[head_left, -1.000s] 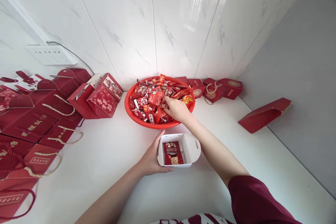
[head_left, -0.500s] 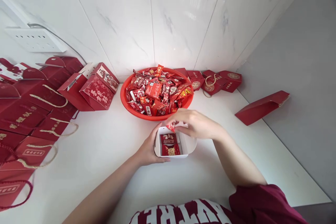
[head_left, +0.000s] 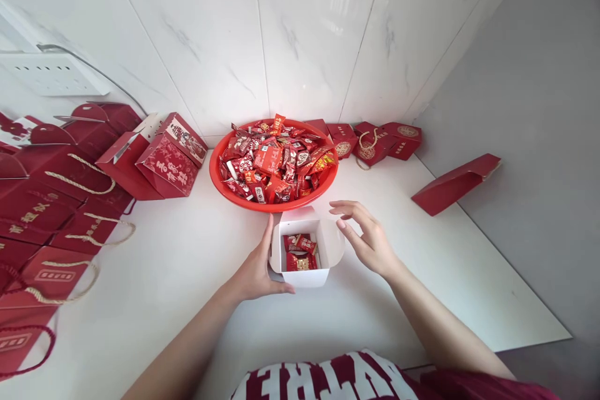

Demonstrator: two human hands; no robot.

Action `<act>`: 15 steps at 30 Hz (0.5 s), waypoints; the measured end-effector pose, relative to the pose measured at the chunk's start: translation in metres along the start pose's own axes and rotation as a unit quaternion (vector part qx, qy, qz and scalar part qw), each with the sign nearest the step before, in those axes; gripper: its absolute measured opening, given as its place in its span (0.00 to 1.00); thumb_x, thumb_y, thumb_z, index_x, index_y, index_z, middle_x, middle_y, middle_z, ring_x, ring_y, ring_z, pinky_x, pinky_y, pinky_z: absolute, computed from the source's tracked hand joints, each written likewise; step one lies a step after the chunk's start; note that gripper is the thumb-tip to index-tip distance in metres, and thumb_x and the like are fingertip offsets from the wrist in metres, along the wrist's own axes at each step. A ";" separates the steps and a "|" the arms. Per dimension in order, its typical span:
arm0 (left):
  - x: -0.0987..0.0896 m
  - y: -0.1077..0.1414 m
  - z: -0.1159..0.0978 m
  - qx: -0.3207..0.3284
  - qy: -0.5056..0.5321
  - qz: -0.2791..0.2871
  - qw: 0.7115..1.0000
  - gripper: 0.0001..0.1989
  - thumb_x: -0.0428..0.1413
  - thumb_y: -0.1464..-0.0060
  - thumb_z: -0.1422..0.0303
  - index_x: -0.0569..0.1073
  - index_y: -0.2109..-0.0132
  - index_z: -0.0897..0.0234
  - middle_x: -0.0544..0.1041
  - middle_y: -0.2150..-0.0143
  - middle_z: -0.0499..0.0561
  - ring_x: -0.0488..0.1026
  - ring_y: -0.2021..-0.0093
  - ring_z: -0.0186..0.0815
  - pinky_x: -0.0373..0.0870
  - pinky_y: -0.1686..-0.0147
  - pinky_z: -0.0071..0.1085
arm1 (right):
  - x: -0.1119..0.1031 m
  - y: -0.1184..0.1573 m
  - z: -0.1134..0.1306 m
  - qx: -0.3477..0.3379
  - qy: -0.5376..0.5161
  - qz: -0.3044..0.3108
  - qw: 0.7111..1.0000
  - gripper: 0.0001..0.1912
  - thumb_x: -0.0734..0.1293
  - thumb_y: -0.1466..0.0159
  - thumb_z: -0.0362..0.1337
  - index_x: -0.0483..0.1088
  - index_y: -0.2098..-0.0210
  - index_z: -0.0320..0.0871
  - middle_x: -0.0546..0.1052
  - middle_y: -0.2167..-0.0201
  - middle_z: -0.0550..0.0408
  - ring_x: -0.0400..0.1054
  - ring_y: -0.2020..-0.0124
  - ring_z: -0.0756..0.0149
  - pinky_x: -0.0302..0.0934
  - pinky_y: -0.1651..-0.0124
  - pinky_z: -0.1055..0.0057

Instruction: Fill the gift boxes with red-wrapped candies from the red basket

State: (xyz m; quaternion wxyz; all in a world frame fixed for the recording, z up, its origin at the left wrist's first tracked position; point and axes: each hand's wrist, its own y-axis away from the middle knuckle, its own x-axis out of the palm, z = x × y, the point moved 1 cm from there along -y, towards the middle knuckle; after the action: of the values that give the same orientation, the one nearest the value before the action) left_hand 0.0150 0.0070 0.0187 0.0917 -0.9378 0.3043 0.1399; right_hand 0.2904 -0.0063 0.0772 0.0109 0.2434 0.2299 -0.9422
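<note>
Holding the white box [head_left: 305, 279] near the middle of the table [head_left: 140, 287], in front of the red basket [head_left: 215, 178], with the left grip clamped on its left side. Can't tell if resting on the table or slightly lifted. Just beside the right flap [head_left: 335, 244] with the right hand [head_left: 370, 244], its fingers apart and nothing visible between them; can't tell if touching. Inside the box: a few red packets [head_left: 301, 261], overlapping.

Step in hand, by the look of it: placing packets. Brace the left wall with the left hand [head_left: 250, 272], but don't squeeze; probably thin card, prone to bowing. Leave the flaps folded out for full mouth width. Lower packets rather than drop them; lay flat, fill corners first. Pick from the top of the pile [head_left: 269, 159] to avoid spills over the rim.

Don't shove the basket back: close to the table's back edge, with tiled wall [head_left: 304, 56] behind. Toward the left, watch the red gift boxes [head_left: 47, 206]; possible snag on rope handles. At the right edge, mind the lone red box [head_left: 450, 186] near the grey panel [head_left: 515, 87]. Best swing room: between white box and lone red box. Tight between back flap [head_left: 300, 215] and basket, so go over, not through. Don't pull the box toward the near edge.
</note>
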 end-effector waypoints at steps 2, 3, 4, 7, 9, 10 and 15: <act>-0.005 0.006 0.002 -0.005 0.003 0.002 1.000 0.72 0.71 0.61 0.51 0.25 0.27 0.53 0.50 0.26 0.65 0.52 0.29 0.61 0.52 0.34 0.59 | 0.008 0.019 -0.012 0.052 -0.035 -0.058 0.996 0.13 0.59 0.28 0.43 0.68 0.48 0.48 0.72 0.46 0.47 0.67 0.45 0.56 0.66 0.48 0.57; -0.007 0.009 0.004 -0.003 0.007 0.002 1.000 0.70 0.70 0.61 0.50 0.29 0.27 0.54 0.53 0.28 0.65 0.54 0.30 0.62 0.53 0.35 0.60 | 0.011 0.028 -0.018 0.070 -0.048 -0.081 0.993 0.14 0.58 0.27 0.45 0.68 0.47 0.48 0.72 0.46 0.46 0.67 0.46 0.56 0.67 0.49 0.57; -0.009 0.011 0.006 0.002 0.007 0.004 1.000 0.66 0.69 0.60 0.49 0.35 0.26 0.56 0.57 0.29 0.66 0.55 0.31 0.63 0.54 0.36 0.61 | 0.014 0.035 -0.024 0.080 -0.056 -0.095 0.991 0.16 0.57 0.27 0.46 0.67 0.46 0.48 0.71 0.45 0.46 0.67 0.46 0.55 0.67 0.49 0.56; -0.011 0.018 0.010 0.027 -0.038 0.003 0.999 0.52 0.69 0.57 0.52 0.55 0.29 0.60 0.65 0.34 0.66 0.61 0.35 0.64 0.59 0.38 0.60 | 0.020 0.050 -0.035 0.060 -0.061 -0.087 0.993 0.21 0.53 0.27 0.50 0.66 0.44 0.48 0.70 0.45 0.45 0.67 0.46 0.53 0.66 0.48 0.52; -0.008 0.020 0.009 0.051 -0.086 -0.007 0.995 0.45 0.67 0.53 0.55 0.60 0.32 0.59 0.66 0.35 0.64 0.64 0.37 0.63 0.62 0.40 0.59 | 0.022 0.053 -0.037 0.020 -0.056 -0.060 0.996 0.24 0.52 0.28 0.54 0.64 0.42 0.48 0.70 0.44 0.43 0.65 0.43 0.50 0.65 0.46 0.49; -0.006 0.020 0.008 0.065 -0.100 -0.016 0.993 0.44 0.66 0.52 0.56 0.59 0.32 0.59 0.65 0.34 0.64 0.64 0.37 0.62 0.62 0.39 0.58 | 0.022 0.053 -0.037 -0.002 -0.054 -0.047 0.997 0.27 0.52 0.29 0.56 0.62 0.40 0.48 0.69 0.42 0.43 0.64 0.41 0.49 0.63 0.44 0.47; 0.002 0.013 0.001 0.123 -0.090 -0.053 0.987 0.56 0.64 0.51 0.54 0.37 0.26 0.52 0.48 0.26 0.59 0.45 0.27 0.63 0.47 0.33 0.64 | 0.026 0.051 -0.032 -0.068 -0.071 0.026 0.995 0.41 0.53 0.33 0.64 0.45 0.30 0.48 0.53 0.29 0.41 0.48 0.29 0.45 0.50 0.32 0.43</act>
State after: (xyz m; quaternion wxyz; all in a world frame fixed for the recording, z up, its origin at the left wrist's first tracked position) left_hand 0.0091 -0.0040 0.0156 0.2406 -0.9179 0.2591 0.1803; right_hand 0.2886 -0.0359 0.0183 0.0681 0.1809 0.2854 -0.9387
